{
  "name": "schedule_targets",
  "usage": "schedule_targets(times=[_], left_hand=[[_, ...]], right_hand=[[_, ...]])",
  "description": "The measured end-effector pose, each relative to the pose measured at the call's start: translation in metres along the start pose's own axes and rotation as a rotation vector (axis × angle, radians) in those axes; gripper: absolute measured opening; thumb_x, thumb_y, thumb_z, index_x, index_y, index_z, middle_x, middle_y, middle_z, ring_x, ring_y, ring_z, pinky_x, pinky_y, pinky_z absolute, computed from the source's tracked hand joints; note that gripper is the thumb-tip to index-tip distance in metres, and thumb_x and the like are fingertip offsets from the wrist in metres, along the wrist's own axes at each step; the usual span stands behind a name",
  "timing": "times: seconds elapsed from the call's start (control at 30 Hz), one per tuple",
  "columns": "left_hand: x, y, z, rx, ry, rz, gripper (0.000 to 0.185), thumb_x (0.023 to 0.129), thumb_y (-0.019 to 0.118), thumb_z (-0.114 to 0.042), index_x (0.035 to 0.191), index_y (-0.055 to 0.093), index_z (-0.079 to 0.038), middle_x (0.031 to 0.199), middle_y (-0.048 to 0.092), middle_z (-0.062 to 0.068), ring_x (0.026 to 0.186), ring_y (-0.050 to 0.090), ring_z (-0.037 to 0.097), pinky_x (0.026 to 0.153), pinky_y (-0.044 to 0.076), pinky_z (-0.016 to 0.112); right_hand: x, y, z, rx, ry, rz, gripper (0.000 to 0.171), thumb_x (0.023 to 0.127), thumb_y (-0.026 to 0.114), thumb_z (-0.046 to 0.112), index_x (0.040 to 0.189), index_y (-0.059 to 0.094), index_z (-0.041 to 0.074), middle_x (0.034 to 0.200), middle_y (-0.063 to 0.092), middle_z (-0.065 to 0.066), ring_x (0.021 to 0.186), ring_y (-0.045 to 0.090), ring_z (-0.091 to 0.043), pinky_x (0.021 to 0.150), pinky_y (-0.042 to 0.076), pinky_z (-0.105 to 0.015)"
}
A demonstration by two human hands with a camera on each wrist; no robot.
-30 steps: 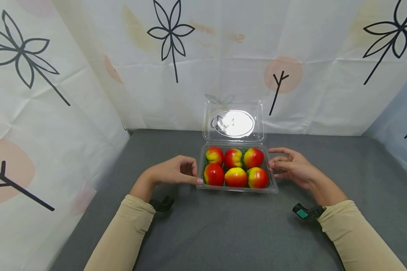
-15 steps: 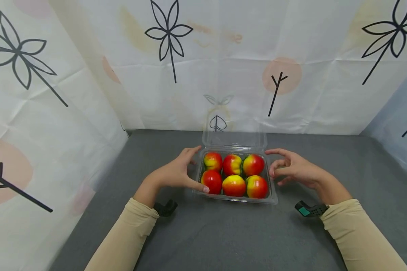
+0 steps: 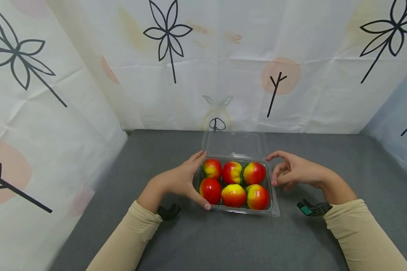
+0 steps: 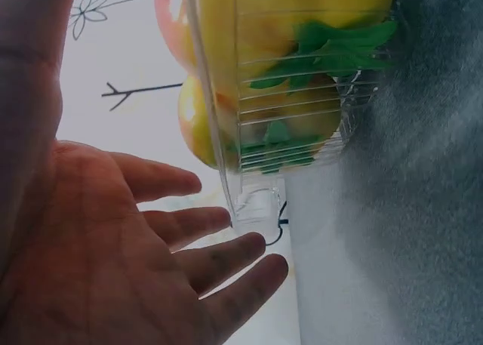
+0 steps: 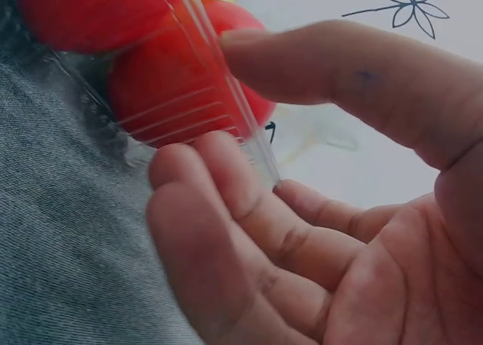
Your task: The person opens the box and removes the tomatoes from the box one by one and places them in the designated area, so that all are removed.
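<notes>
A clear plastic clamshell container point(image 3: 274, 210) lies on the grey cloth with its lid point(image 3: 235, 143) tipped back, away from me. Two rows of shiny red-and-yellow fruits point(image 3: 233, 195) fill it; green leaf shapes point(image 4: 324, 54) show through its wall in the left wrist view. My left hand point(image 3: 181, 178) is along the left side, fingers straight and spread, the thumb by the front left corner. On the right side, my right hand point(image 3: 302, 171) holds the rim, its thumb at the edge and its other fingers curled below, against the wall.
Grey cloth point(image 3: 237, 248) covers the table. A white sheet point(image 3: 230, 75) printed with plants hangs behind and at the left point(image 3: 64, 150). A dark band point(image 3: 169, 212) sits at my left wrist and another point(image 3: 313, 208) at my right.
The container with its fruits has slid toward me, and its lid has leaned further back. My left hand has spread its fingers along the side; my right hand has moved slightly nearer with the container.
</notes>
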State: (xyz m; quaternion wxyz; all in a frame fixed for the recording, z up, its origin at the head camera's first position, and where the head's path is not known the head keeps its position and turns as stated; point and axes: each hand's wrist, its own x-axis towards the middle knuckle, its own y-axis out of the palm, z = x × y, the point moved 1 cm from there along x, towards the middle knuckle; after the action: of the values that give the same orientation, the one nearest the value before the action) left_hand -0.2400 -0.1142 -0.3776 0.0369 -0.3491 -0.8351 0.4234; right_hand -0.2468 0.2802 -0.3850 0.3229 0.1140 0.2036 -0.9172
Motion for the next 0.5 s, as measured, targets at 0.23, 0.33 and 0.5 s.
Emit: schedule_targets(times=[0.23, 0.33, 0.5], left_hand=[[0.0024, 0.0067, -0.0006, 0.032, 0.001, 0.036, 0.149, 0.067, 0.096, -0.058, 0.173, -0.001, -0.018, 0.181, -0.009, 0.003, 0.167, 0.005, 0.028, 0.128, 0.034, 0.056], [0.0027, 0.0078, -0.0017, 0.053, -0.014, 0.028, 0.149, 0.068, 0.095, -0.06, 0.172, -0.002, -0.017, 0.181, -0.009, 0.003, 0.168, -0.001, 0.027, 0.129, 0.031, 0.056], [0.0047, 0.01, -0.0026, 0.113, -0.024, 0.002, 0.15, 0.067, 0.093, -0.065, 0.172, -0.001, -0.013, 0.181, -0.008, 0.005, 0.168, -0.007, 0.027, 0.13, 0.027, 0.058]], right_hand=[[-0.0046, 0.0022, 0.0046, -0.05, 0.007, 0.013, 0.081, 0.095, 0.079, 0.011, 0.154, 0.025, 0.003, 0.104, 0.069, -0.018, 0.096, 0.072, -0.038, 0.08, 0.064, -0.051], [-0.0059, 0.0028, 0.007, -0.073, 0.01, -0.001, 0.081, 0.094, 0.081, 0.014, 0.154, 0.027, 0.003, 0.103, 0.068, -0.018, 0.096, 0.072, -0.039, 0.079, 0.064, -0.05], [-0.0074, 0.003, 0.0101, -0.128, 0.005, -0.051, 0.082, 0.093, 0.084, 0.019, 0.155, 0.033, 0.002, 0.101, 0.067, -0.016, 0.092, 0.072, -0.037, 0.077, 0.064, -0.047]])
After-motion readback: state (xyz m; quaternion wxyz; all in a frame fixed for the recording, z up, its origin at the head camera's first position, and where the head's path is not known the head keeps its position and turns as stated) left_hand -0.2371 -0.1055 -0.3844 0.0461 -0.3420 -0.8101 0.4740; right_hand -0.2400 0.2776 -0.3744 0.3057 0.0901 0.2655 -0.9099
